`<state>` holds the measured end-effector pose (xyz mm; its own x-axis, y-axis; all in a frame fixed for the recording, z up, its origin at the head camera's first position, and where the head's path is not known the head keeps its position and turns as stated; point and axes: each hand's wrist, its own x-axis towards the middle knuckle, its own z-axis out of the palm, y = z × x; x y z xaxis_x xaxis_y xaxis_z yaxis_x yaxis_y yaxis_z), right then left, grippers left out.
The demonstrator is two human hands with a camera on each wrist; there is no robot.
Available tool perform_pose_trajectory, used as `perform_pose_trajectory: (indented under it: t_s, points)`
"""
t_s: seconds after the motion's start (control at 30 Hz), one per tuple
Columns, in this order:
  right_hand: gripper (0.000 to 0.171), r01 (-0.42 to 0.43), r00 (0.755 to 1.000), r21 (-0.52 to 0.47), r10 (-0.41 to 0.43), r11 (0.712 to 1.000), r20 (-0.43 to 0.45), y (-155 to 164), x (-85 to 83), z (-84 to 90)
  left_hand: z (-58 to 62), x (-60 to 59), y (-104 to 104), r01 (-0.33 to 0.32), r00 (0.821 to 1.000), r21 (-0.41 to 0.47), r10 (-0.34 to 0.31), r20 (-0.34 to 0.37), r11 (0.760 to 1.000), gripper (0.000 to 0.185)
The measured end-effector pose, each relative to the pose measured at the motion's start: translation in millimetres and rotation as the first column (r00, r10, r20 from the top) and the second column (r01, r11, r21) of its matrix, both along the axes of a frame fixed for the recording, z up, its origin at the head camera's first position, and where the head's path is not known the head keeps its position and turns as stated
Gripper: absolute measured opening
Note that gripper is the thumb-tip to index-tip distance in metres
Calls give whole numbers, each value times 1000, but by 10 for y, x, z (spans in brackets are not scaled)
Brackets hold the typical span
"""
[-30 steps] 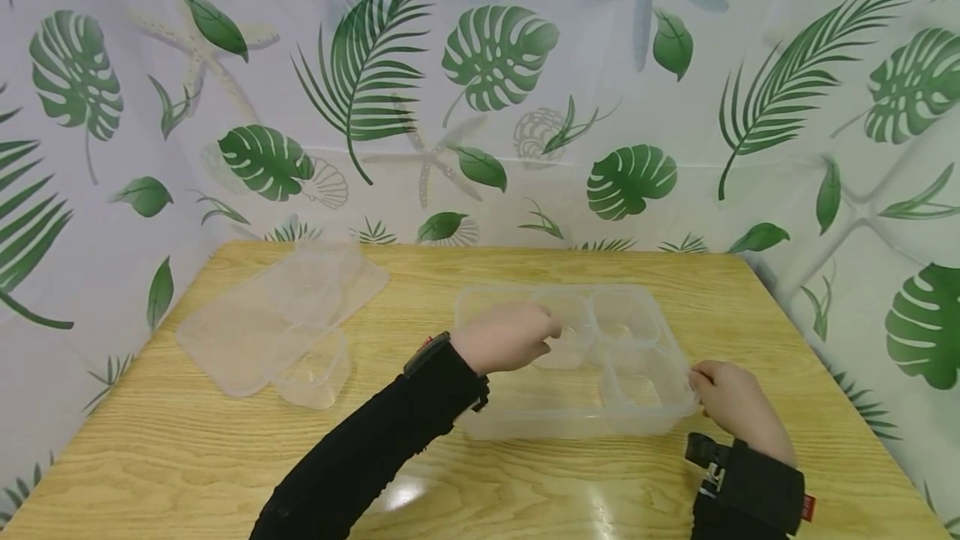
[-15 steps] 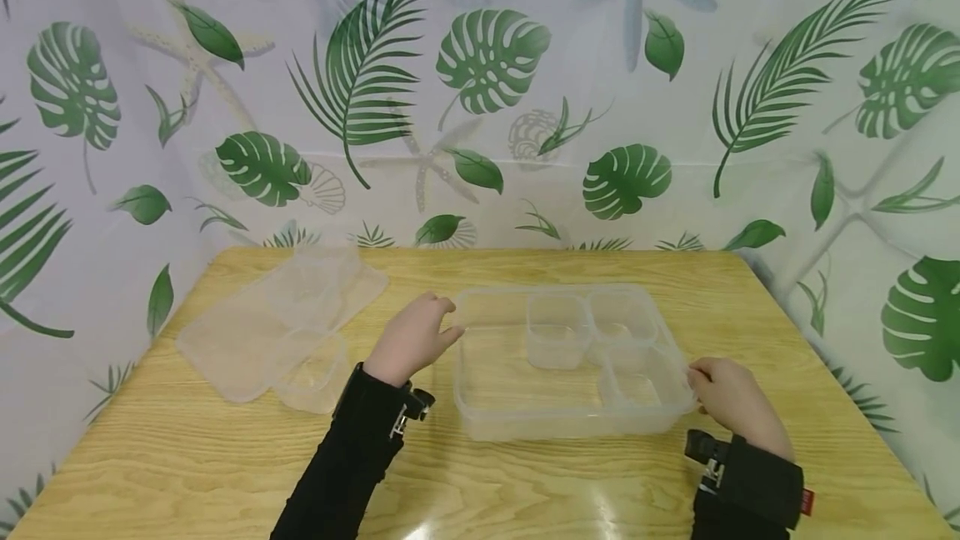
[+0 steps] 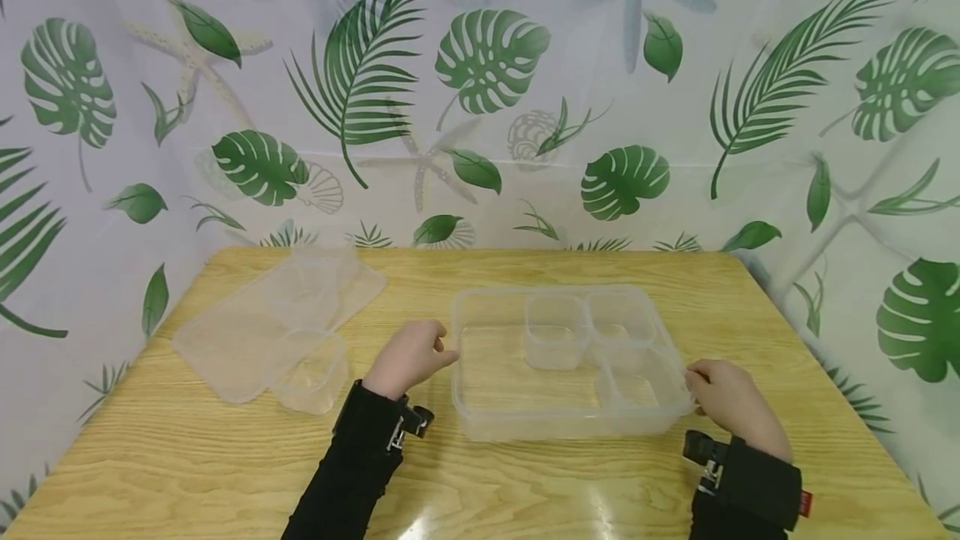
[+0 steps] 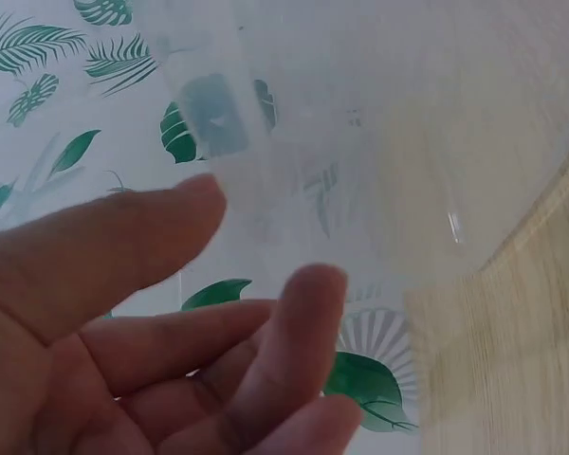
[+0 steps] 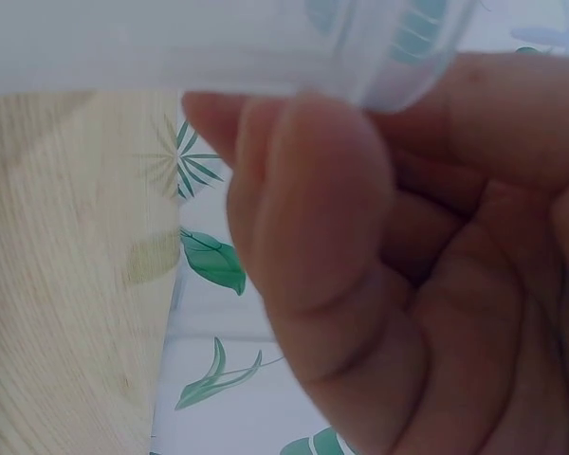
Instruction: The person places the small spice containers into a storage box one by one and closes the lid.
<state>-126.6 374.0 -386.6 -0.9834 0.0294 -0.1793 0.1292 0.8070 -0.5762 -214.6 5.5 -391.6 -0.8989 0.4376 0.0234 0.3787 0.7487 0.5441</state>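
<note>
Bracing the clear rectangular plastic tray (image 3: 487, 386) on both sides.
I'm gripping its right rim with right hand (image 3: 723, 402); left hand (image 3: 408, 355), fingers loose, touching the left wall; three small clear tubs (image 3: 557, 330) seated, clear lid (image 3: 255, 323) off.

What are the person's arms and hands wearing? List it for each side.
Left hand: bare, with a long black sleeve and a black clip-like wrist device with metal parts. Right hand: bare, with a black cuff bearing a small red tag and a similar black device.
</note>
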Motion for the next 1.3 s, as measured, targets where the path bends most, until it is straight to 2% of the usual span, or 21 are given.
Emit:
perform_pose_trajectory:
  t_s: [0.2,0.33,0.5,0.53,0.6,0.73,0.77,1.0,1.1,1.17,1.3]
  points:
    - [35,0,1000,0,0,1000,5,-4,-2,-4,-36,-3,17,57,998,50,-56,-14,997,29]
    - [34,0,1000,9,0,1000,10,2,-4,-3,-61,-28,27,80,996,74,-76,-48,994,8]
    - [33,-3,1000,18,3,1000,10,-2,-10,5,-87,-49,30,78,995,91,-72,-67,993,8]
    - [33,-4,1000,21,3,1000,11,-5,-10,5,-157,-84,15,90,992,100,-80,-98,991,14]
    - [33,-3,1000,21,3,1000,11,-11,-9,4,-168,-80,10,84,993,103,-74,-96,991,24]
    - [33,6,1000,11,-6,1000,18,-15,-4,4,-193,-96,17,83,991,102,-71,-115,991,27]
    - [33,7,1000,7,-7,1000,19,-12,-3,8,-129,-59,34,68,994,95,-60,-87,993,27]
    - [35,-4,1000,6,3,1000,26,-12,-26,27,-109,-3,34,48,999,128,-44,-32,991,27]
    - [35,-5,1000,15,5,1000,27,-8,-24,21,-102,13,35,52,998,143,-48,-30,988,23]
    - [35,-5,1000,23,4,1000,27,-8,-19,14,-99,13,37,58,998,138,-54,-36,989,11]
    - [36,-4,1000,30,3,1000,29,-18,-27,-8,-104,-2,35,63,997,127,-57,-49,990,20]
